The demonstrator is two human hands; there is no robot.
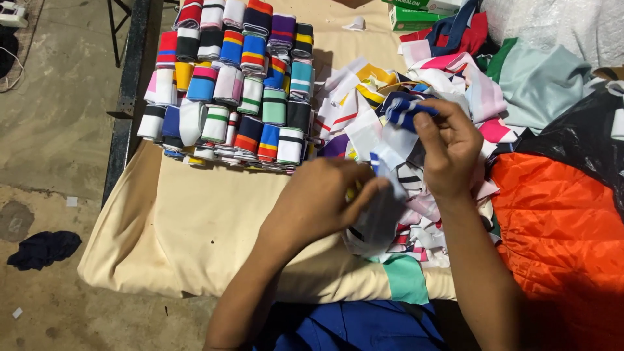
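**Sorting striped fabric strips at a cloth-covered table**

Left hand (325, 195): fingers pressed together, pinching the lower end of a blue-and-white fabric strip (385, 162). Right hand (447, 146): thumb and forefinger pinching the strip's upper end, a navy striped fold, above the loose pile.

Strip: held between both hands, over the table's middle, just above a heap of loose strips (416, 214) in white, pink, yellow and red.

Folded strips (240, 84): packed in rows at the table's far left, many colours.

Cream cloth (195, 227): covers the table. Orange quilted fabric (559, 221): right of the heap. Black plastic sheet (578, 140): beyond it.
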